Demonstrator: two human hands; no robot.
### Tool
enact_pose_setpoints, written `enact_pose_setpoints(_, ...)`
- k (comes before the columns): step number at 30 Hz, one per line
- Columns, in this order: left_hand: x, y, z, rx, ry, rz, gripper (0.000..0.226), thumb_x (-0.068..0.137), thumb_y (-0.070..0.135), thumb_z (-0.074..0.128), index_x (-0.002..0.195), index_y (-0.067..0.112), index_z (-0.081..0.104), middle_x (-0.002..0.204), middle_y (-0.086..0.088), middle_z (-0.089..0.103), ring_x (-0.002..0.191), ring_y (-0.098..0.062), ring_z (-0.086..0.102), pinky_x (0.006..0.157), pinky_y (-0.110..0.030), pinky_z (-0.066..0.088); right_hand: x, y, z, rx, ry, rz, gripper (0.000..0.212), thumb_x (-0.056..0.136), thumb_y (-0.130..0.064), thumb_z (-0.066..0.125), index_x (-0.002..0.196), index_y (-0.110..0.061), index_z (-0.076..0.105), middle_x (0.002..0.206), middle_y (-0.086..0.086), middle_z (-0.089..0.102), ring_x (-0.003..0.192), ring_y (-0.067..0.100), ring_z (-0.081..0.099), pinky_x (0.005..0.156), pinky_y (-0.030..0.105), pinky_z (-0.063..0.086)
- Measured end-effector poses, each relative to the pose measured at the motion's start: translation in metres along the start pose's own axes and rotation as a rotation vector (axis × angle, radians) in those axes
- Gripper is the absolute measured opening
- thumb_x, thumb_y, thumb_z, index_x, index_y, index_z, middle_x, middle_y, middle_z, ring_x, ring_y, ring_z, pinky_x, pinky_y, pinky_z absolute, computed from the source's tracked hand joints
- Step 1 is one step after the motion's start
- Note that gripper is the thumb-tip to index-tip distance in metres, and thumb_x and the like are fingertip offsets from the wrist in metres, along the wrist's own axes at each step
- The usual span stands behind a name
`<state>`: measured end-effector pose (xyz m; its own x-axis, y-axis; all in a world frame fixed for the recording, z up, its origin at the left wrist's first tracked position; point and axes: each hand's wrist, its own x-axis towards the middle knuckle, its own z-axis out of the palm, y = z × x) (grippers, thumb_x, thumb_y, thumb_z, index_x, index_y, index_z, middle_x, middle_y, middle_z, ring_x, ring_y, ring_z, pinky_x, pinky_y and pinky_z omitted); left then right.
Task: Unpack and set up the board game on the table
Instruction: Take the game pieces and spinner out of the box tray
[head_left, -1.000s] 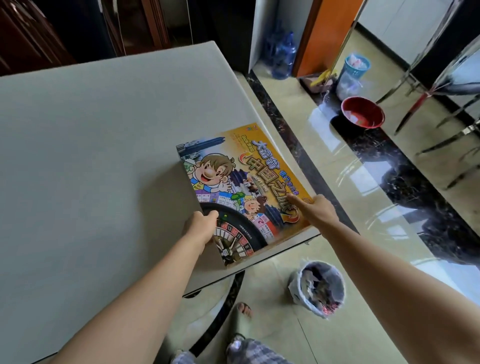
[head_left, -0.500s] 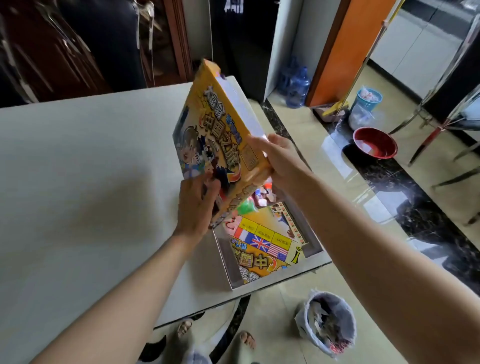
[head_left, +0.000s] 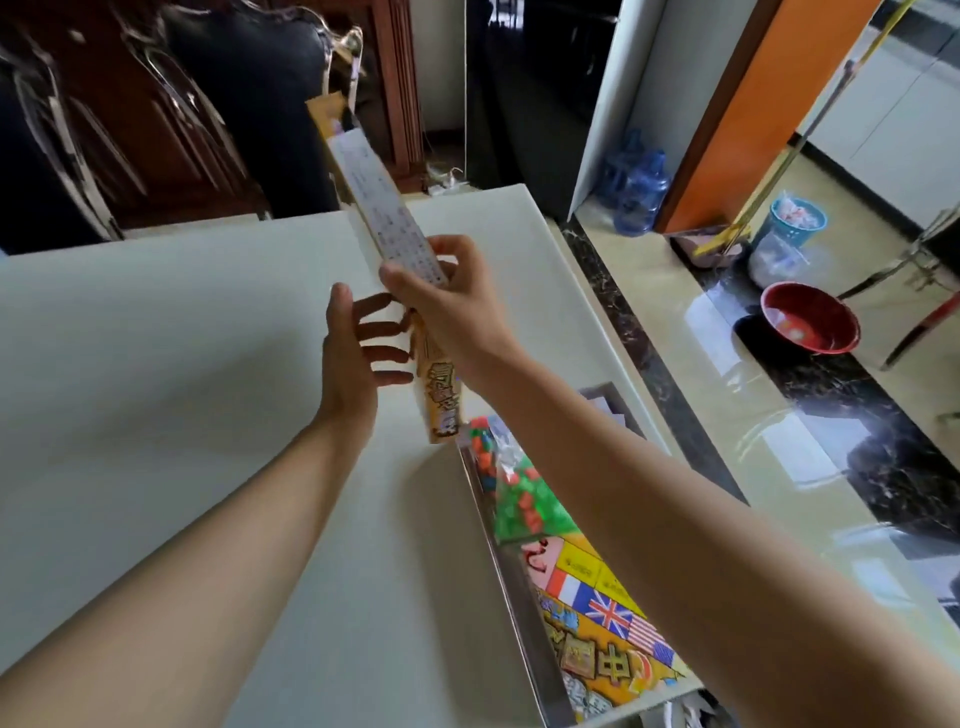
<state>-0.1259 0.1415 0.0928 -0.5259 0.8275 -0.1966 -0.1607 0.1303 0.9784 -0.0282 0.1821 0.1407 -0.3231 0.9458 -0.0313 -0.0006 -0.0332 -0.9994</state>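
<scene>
Evidently the unpacking has only begun. The lid (head_left: 374, 208) is up in the air over the middle of the desk (head_left: 156, 389), turned nearly edge-on and tilted, its far end high and its near corner low. The right hand (head_left: 452, 306) is clamped on it, thumb on one face and fingers curled round the other. The left hand (head_left: 348, 358) is spread open beside the printed face, fingers straight; whether the tips touch the card cannot be told.

The box base (head_left: 511, 577) lies on the desk at the near right, just beside the edge. Inside it a bag of pieces (head_left: 519, 499) rests on the folded game board (head_left: 597, 613).

As a judgement, the lid is thin card: light, fairly stiff across its face, but easily bent or dented at the rim, so a flat hand under the face and a pinch on the side wall suit it. The bag looks soft and slippery, best taken by its gathered top. The board should be stiff and is best lifted by its long edges.
</scene>
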Motion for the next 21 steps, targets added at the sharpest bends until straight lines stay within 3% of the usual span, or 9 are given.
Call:
enact_pose_setpoints(3, 0.032, 0.012, 0.005, -0.030, 0.064, 0.015, 0.054, 0.103, 0.048, 0.018, 0.100, 0.020, 0.064, 0.076, 0.003, 0.065, 0.069, -0.013, 0.061, 0.056, -0.025, 0.049, 0.032, -0.013, 0.002, 0.064, 0.043, 0.007, 0.044, 0.085, -0.022, 0.072, 0.117, -0.011, 0.044, 0.112, 0.011, 0.063, 0.088, 0.022, 0.069, 0.069, 0.029, 0.060)
enact_pose_setpoints(5, 0.050, 0.017, 0.012, -0.042, 0.017, 0.033, 0.053, 0.103, 0.047, 0.018, 0.105, 0.020, 0.063, 0.084, 0.002, 0.067, 0.075, -0.015, 0.064, 0.062, -0.027, 0.054, 0.052, -0.015, 0.002, -0.032, 0.067, -0.087, 0.038, 0.085, -0.023, 0.071, 0.111, -0.014, 0.045, 0.112, 0.007, 0.063, 0.090, 0.018, 0.068, 0.067, 0.021, 0.058)
enact_pose_setpoints(6, 0.056, 0.017, 0.016, -0.043, -0.029, 0.034, 0.055, 0.103, 0.049, 0.018, 0.109, 0.019, 0.064, 0.091, 0.000, 0.069, 0.080, -0.016, 0.066, 0.069, -0.029, 0.056, 0.060, -0.011, 0.001, -0.094, 0.073, -0.131, 0.036, 0.085, -0.022, 0.071, 0.109, -0.015, 0.045, 0.111, 0.005, 0.063, 0.092, 0.018, 0.067, 0.068, 0.022, 0.058)
enact_pose_setpoints(9, 0.071, 0.012, 0.030, -0.013, -0.178, 0.003, 0.064, 0.098, 0.056, 0.017, 0.122, 0.015, 0.060, 0.109, -0.006, 0.069, 0.095, -0.019, 0.067, 0.080, -0.035, 0.056, 0.076, 0.011, -0.004, -0.320, 0.112, -0.199, 0.035, 0.084, -0.022, 0.070, 0.108, -0.020, 0.045, 0.102, -0.001, 0.065, 0.087, 0.018, 0.067, 0.068, 0.040, 0.060)
enact_pose_setpoints(14, 0.096, -0.002, 0.064, -0.110, -0.284, -0.324, 0.055, 0.094, 0.063, 0.033, 0.100, 0.019, 0.066, 0.082, -0.004, 0.072, 0.075, -0.019, 0.070, 0.069, -0.033, 0.053, 0.086, 0.066, -0.045, -0.830, 0.198, -0.355, 0.028, 0.084, -0.022, 0.065, 0.108, -0.018, 0.052, 0.088, -0.001, 0.068, 0.076, 0.025, 0.065, 0.062, 0.038, 0.052)
enact_pose_setpoints(17, 0.105, -0.020, 0.086, 0.045, -0.350, -0.445, 0.044, 0.091, 0.058, 0.049, 0.080, 0.019, 0.067, 0.072, -0.003, 0.070, 0.064, -0.017, 0.068, 0.064, -0.030, 0.054, 0.088, 0.095, -0.069, -0.933, 0.156, -0.317, 0.025, 0.084, -0.022, 0.061, 0.107, -0.017, 0.053, 0.091, -0.001, 0.069, 0.077, 0.027, 0.064, 0.058, 0.035, 0.047)
enact_pose_setpoints(19, 0.111, -0.033, 0.100, 0.080, -0.310, -0.489, 0.038, 0.089, 0.053, 0.058, 0.078, 0.017, 0.066, 0.068, -0.003, 0.069, 0.061, -0.016, 0.067, 0.062, -0.030, 0.055, 0.089, 0.109, -0.077, -0.927, 0.146, -0.303, 0.024, 0.085, -0.022, 0.061, 0.108, -0.015, 0.053, 0.095, 0.000, 0.070, 0.077, 0.027, 0.065, 0.055, 0.030, 0.038)
enact_pose_setpoints(21, 0.118, -0.045, 0.112, 0.097, -0.241, -0.508, 0.035, 0.088, 0.049, 0.061, 0.075, 0.017, 0.063, 0.064, -0.001, 0.066, 0.057, -0.014, 0.064, 0.058, -0.027, 0.053, 0.095, 0.120, -0.082, -0.921, 0.093, -0.249, 0.029, 0.088, -0.021, 0.060, 0.114, -0.013, 0.052, 0.098, 0.004, 0.070, 0.080, 0.031, 0.065, 0.057, 0.031, 0.039)
